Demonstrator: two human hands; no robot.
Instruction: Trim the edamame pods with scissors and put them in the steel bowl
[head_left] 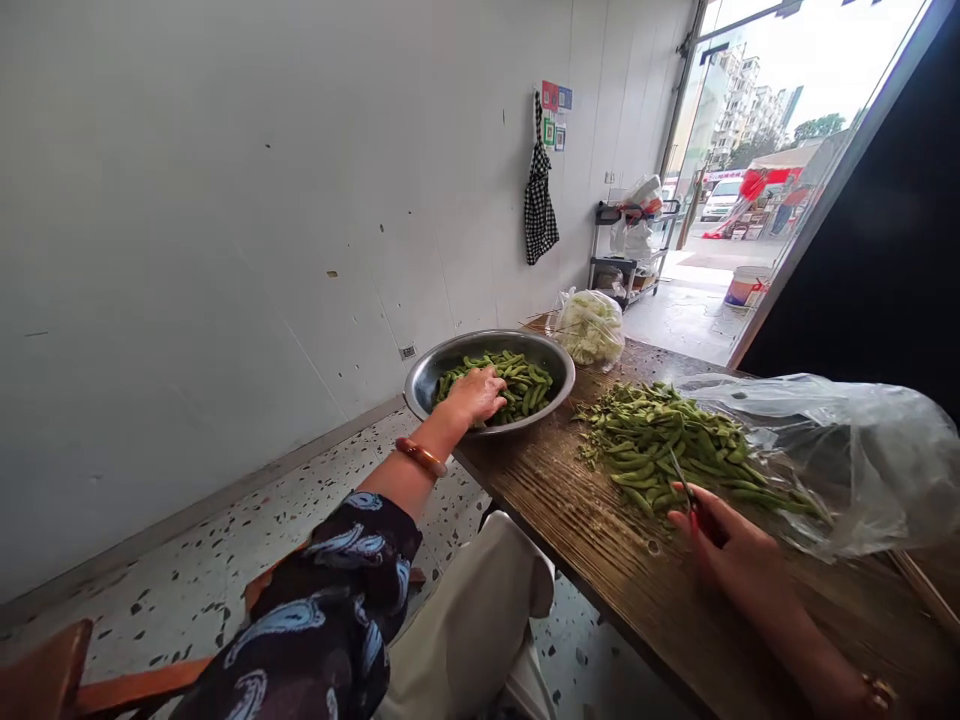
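My left hand [475,396] reaches over the rim of a steel basin [564,375] and rests above the green soybean pods [529,385] inside it. Its fingers look apart, and no pod shows in them; the fingertips are partly hidden. Over the wooden table, my right hand [735,550] is closed around a pair of scissors [680,476] with red handles. The blades point up and away, in front of a loose pile of soybean pods [649,450]. Small trimmed bits lie at the pile's left side.
A clear plastic bag [885,450] spreads right of the pile on the wooden table [555,490]. Behind the basin sits a bag of pale vegetables [592,328]. A checked apron [540,205] hangs on the wall; a shelf cart [634,250] stands near the glass door.
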